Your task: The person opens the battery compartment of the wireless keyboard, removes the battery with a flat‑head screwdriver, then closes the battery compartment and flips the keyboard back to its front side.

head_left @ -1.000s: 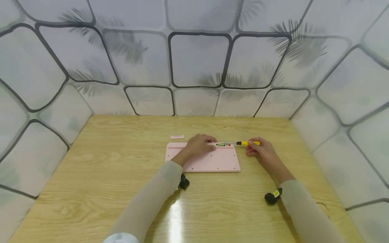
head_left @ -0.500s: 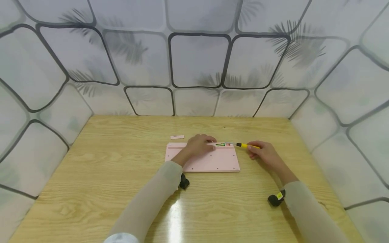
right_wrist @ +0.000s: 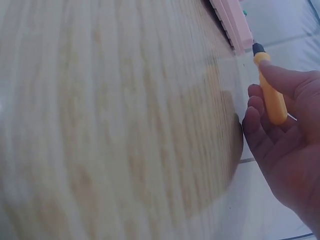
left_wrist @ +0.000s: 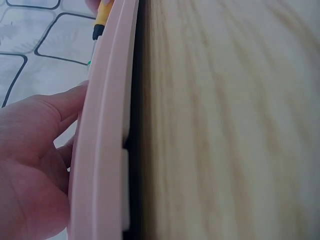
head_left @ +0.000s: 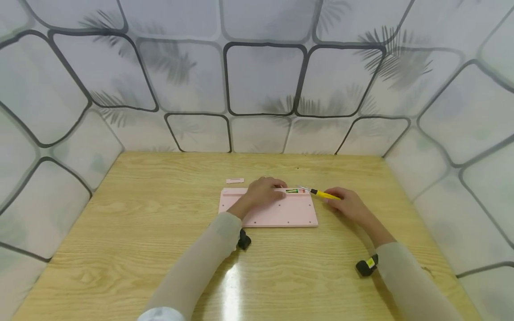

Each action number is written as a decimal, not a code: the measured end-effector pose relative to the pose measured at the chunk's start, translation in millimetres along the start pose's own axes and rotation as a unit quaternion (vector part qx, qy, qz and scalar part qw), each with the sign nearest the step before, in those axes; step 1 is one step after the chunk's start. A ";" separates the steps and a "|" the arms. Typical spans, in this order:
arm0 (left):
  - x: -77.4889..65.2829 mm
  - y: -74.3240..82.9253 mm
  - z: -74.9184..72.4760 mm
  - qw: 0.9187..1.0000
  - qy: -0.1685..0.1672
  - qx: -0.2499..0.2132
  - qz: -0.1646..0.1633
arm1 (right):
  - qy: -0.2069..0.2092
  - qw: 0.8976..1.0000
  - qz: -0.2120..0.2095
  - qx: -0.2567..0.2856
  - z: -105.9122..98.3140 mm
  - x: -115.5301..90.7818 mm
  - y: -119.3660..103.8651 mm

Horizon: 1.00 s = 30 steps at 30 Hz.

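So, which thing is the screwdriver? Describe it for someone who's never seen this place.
Find the flat pink panel on the wooden table, then its far right corner. There the right hand holds the screwdriver, pointing it leftward at that corner. Unlike the pink panel, it has a bright yellow handle with a black collar.

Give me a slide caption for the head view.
Left hand rests on a face-down pink rectangular keyboard; right hand holds a yellow-handled metal screwdriver at its open battery compartment.

The left hand [head_left: 263, 191] hides part of the keyboard [head_left: 293, 214] toward eleven o'clock. Whether the screwdriver's [head_left: 327, 195] tip touches at two o'clock is too small to tell
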<state>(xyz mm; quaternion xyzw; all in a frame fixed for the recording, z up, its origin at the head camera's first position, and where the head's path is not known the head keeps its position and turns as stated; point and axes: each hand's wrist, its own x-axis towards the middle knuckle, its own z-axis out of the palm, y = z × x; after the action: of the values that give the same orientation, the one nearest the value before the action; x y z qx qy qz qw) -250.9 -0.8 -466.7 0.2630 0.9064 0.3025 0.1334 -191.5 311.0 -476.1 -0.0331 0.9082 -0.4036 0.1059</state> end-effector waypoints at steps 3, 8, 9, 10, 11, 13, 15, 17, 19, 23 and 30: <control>0.4 -1.0 0.3 1.000 0.000 0.000 0.000 | 0.002 1.000 -0.006 -0.020 0.7 -0.1 -0.5; 1.3 -3.5 1.8 1.000 -0.001 0.002 -0.002 | 0.025 0.997 -0.019 -0.070 3.5 -2.2 -1.9; 1.3 -3.5 2.0 1.000 -0.002 0.002 -0.002 | 0.031 0.996 -0.021 -0.082 4.1 -3.2 -2.1; 1.2 -3.4 2.0 1.000 -0.002 0.002 -0.002 | 0.038 0.995 -0.020 -0.091 4.7 -4.5 -2.4; 1.1 -3.2 2.0 1.000 -0.002 0.003 -0.002 | 0.045 0.994 -0.020 -0.098 5.2 -6.0 -2.8; 0.6 -2.4 1.9 1.000 -0.002 0.004 -0.002 | 0.060 0.993 -0.019 -0.102 5.9 -9.5 -3.5; 0.1 -1.5 1.7 1.000 -0.001 0.005 -0.002 | 0.079 0.991 -0.025 -0.107 6.2 -13.7 -3.7; -0.1 -0.4 1.5 1.000 -0.001 0.004 -0.002 | 0.100 0.988 -0.033 -0.110 5.8 -18.7 -3.5; 0.0 0.2 1.4 1.000 -0.001 0.003 -0.002 | 0.123 0.985 -0.038 -0.115 4.9 -24.8 -3.6; 1.7 -0.6 2.4 1.000 -0.002 0.005 -0.002 | 0.152 0.981 -0.024 -0.122 1.5 -39.4 -4.6; 4.5 -4.0 4.4 1.000 -0.005 0.012 -0.004 | 0.152 0.979 0.010 -0.135 -7.5 -60.3 1.0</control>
<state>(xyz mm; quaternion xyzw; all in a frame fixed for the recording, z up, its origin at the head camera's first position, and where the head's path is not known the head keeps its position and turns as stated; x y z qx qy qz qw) -254.4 1.1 -472.9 0.2625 0.9103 0.2899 0.1357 -134.3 325.9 -461.9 0.0239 0.9600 -0.2768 -0.0346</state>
